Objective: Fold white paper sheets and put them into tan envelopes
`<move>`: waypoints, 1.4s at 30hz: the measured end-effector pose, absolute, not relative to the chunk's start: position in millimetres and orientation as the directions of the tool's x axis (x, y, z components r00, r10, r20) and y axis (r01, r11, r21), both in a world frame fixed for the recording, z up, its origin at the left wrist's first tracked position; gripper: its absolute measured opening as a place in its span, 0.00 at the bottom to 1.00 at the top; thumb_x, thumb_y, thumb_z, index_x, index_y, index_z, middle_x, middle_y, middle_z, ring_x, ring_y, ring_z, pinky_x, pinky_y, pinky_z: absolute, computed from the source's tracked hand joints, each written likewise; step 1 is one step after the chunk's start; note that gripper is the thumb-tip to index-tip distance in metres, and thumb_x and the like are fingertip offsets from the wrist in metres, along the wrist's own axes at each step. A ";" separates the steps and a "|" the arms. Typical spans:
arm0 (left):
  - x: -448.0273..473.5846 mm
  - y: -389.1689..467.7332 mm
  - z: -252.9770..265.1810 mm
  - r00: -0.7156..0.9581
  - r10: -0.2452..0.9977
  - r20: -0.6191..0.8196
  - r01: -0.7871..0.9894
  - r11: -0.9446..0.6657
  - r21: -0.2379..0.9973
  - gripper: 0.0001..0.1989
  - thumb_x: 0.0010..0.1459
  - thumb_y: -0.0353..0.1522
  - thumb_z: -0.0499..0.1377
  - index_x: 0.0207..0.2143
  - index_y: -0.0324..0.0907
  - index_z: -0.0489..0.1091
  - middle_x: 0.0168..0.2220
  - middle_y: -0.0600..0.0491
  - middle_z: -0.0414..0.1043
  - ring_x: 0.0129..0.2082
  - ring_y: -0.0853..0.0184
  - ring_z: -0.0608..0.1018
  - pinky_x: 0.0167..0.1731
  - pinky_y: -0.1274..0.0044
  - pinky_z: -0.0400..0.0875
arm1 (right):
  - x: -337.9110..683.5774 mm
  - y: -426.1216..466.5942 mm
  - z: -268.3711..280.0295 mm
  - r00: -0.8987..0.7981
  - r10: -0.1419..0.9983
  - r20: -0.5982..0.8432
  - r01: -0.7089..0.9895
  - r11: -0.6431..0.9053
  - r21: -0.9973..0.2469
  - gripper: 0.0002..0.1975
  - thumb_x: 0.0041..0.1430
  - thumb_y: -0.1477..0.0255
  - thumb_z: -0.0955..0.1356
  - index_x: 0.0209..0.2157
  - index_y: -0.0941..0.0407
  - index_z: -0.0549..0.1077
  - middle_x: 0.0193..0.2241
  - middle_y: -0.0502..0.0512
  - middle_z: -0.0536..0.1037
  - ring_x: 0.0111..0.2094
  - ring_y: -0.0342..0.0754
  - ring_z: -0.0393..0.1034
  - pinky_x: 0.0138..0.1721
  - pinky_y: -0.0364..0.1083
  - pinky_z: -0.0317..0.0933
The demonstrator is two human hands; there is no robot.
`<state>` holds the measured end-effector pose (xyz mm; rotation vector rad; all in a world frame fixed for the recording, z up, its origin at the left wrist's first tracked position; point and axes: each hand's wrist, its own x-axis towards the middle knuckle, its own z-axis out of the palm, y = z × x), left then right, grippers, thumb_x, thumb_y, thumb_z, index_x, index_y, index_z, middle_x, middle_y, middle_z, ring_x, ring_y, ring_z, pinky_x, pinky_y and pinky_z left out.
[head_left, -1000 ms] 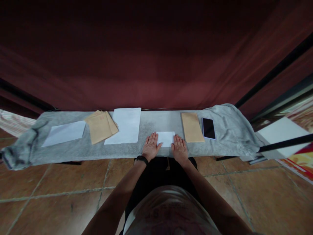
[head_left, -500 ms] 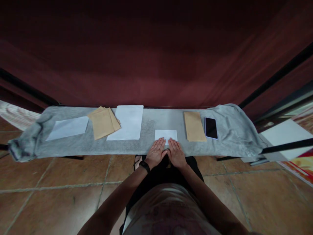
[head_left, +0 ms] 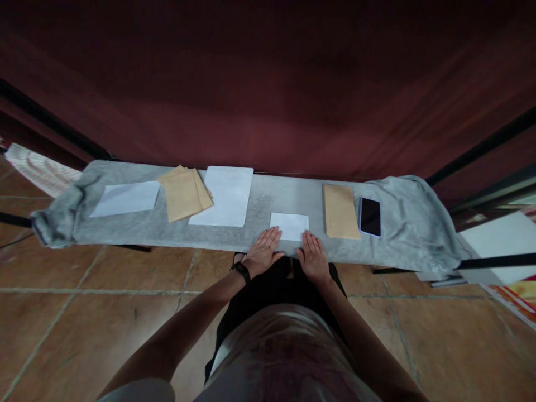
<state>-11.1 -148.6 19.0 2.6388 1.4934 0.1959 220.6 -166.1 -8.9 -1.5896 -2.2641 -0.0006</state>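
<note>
A small white piece of paper (head_left: 289, 226), likely folded, lies flat near the front edge of the cloth-covered table. My left hand (head_left: 263, 249) rests flat at its lower left corner, fingers stretched out. At the lower right corner lies my right hand (head_left: 314, 258), also flat with fingers extended. Right of the paper is a stack of brown envelopes (head_left: 341, 212). On the left, a larger stack of white sheets (head_left: 228, 195) lies partly under several fanned brown envelopes (head_left: 183, 195).
A phone (head_left: 371, 216) lies right of the brown stack. Another white sheet (head_left: 125, 199) is at the far left. Grey cloth (head_left: 414, 223) covers the narrow table, bunched at both ends. A dark red curtain (head_left: 268, 111) hangs behind; black metal bars (head_left: 498, 261) stand at the sides.
My hands have spread apart, the left toward the paper's left corner and the right toward its right corner, uncovering more of it. The camera view has shifted slightly.
</note>
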 end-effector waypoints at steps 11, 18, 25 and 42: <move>15.4 -142.0 21.5 0.488 0.862 0.135 0.843 -0.506 0.184 0.29 0.72 0.42 0.42 0.69 0.35 0.50 0.71 0.42 0.50 0.72 0.61 0.51 0.70 0.62 0.48 | 204.0 -158.0 2.0 -0.333 0.906 0.263 0.890 0.394 -0.230 0.26 0.73 0.66 0.57 0.67 0.62 0.58 0.68 0.65 0.60 0.69 0.56 0.50 0.68 0.59 0.44; 56.2 -116.8 15.1 0.476 0.872 0.110 0.841 -0.489 0.234 0.34 0.71 0.48 0.42 0.69 0.34 0.52 0.71 0.42 0.50 0.72 0.60 0.50 0.70 0.63 0.47 | 203.1 -159.5 -4.6 -0.337 0.883 0.326 0.882 0.417 -0.218 0.27 0.72 0.71 0.57 0.68 0.65 0.56 0.66 0.67 0.62 0.69 0.55 0.51 0.68 0.59 0.44; 47.6 -91.3 13.1 0.447 0.892 0.073 0.867 -0.452 0.209 0.36 0.70 0.49 0.42 0.70 0.33 0.50 0.72 0.42 0.48 0.72 0.60 0.49 0.70 0.64 0.45 | 201.0 -158.5 -3.9 -0.318 0.889 0.329 0.892 0.398 -0.216 0.26 0.72 0.68 0.59 0.65 0.66 0.61 0.65 0.69 0.63 0.68 0.58 0.53 0.67 0.60 0.47; 23.2 -83.8 11.7 0.374 0.926 0.045 0.915 -0.377 0.143 0.31 0.70 0.39 0.45 0.71 0.35 0.49 0.72 0.44 0.45 0.72 0.59 0.48 0.70 0.62 0.43 | 182.8 -112.7 9.4 -0.332 0.918 0.218 0.867 0.388 -0.313 0.26 0.74 0.66 0.54 0.66 0.63 0.62 0.66 0.64 0.63 0.68 0.53 0.55 0.68 0.57 0.48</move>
